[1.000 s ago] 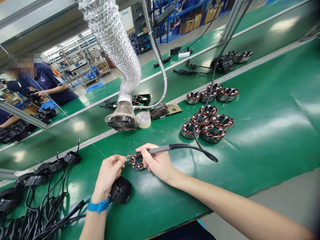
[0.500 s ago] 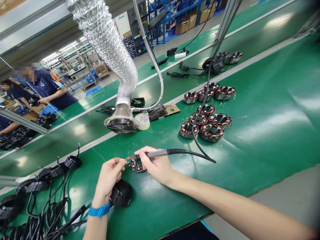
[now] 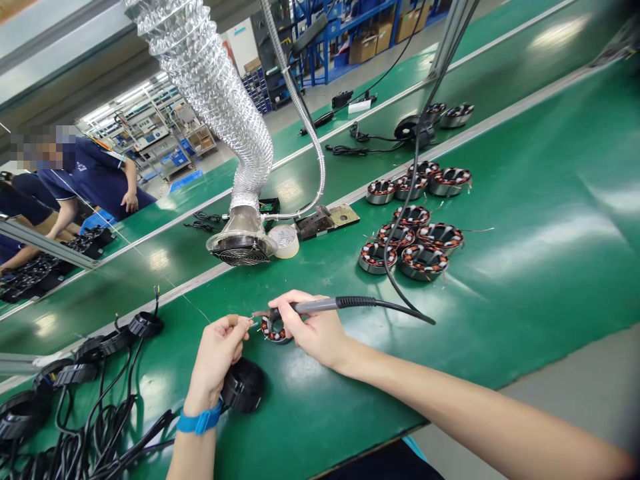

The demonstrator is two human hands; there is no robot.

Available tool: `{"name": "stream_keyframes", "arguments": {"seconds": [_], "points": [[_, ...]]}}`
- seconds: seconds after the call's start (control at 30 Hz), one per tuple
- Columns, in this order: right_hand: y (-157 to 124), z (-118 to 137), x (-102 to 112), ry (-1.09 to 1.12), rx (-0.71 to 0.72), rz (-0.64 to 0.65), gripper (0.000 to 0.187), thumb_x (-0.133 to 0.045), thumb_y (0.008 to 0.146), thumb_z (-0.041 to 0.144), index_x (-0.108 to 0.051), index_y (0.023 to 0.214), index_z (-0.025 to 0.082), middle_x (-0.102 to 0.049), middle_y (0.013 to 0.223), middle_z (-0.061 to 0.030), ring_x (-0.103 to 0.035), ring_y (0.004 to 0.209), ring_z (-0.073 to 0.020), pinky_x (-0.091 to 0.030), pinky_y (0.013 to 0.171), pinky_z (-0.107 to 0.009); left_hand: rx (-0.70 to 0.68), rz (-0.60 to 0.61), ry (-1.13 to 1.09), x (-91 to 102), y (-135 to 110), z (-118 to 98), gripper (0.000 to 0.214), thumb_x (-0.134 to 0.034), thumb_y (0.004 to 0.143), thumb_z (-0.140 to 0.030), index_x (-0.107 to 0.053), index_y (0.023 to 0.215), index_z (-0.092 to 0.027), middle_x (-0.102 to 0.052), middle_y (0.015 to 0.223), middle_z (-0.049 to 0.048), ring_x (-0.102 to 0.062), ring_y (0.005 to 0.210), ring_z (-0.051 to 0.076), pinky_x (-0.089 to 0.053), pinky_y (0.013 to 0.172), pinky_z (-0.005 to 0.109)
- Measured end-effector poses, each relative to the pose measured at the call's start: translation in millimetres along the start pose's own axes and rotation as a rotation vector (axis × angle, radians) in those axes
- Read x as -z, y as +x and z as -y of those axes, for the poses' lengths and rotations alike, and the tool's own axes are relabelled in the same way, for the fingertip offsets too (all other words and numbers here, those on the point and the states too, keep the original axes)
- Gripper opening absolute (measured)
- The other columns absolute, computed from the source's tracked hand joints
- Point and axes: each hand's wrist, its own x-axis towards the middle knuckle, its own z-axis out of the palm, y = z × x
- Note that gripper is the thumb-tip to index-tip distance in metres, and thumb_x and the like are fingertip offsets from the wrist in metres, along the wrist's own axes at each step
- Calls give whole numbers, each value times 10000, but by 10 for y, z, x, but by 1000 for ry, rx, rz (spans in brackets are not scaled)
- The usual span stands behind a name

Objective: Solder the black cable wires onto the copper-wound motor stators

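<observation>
Ten copper-wound stators (image 3: 423,262) on the nearer green conveyor belt (image 3: 525,287)

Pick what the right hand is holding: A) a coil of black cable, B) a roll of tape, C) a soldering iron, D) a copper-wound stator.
C. The right hand grips a soldering iron like a pen, with its black cord trailing off to the right.

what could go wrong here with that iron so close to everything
The soldering iron has its tip right beside the left hand, so a slip could burn the fingers. It also sits just above the stator, where contact might damage the copper windings. The fume extractor stands well away, so fumes may reach the person.
</observation>
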Motion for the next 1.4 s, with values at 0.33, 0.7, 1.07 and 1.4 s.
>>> {"name": "stream_keyframes", "arguments": {"seconds": [0.33,0.7,1.07,1.4], "points": [[-3,1,1,-10,18,-22,242,-474,938,301,-667,866,175,-577,491,40,-540,397,-102,-463,441,-209,0,7,-13,29,29,51,410,-785,675,-501,-623,723,-127,-477,528,-55,-256,366,6,-163,382,186],[2,-19,5,-65,80,-80,245,-482,941,291,-687,873,174,-599,516,34,-567,435,-108,-487,499,-226,-3,7,3,17,23,19,391,-772,693,-488,-616,724,-131,-451,521,-68,-252,373,7,-173,381,183],[-14,-29,-17,-99,96,-14,243,-477,931,256,-685,836,174,-625,537,28,-582,454,-106,-481,504,-211,-11,-1,5,15,17,28,409,-768,690,-497,-593,707,-128,-444,515,-76,-254,362,3,-174,373,179],[-12,-29,-8,-76,112,-71,235,-483,936,264,-687,862,177,-628,548,31,-584,449,-104,-488,498,-211,-17,12,12,18,38,45,392,-753,717,-483,-580,700,-132,-385,470,-100,-237,366,8,-166,377,178]]}}
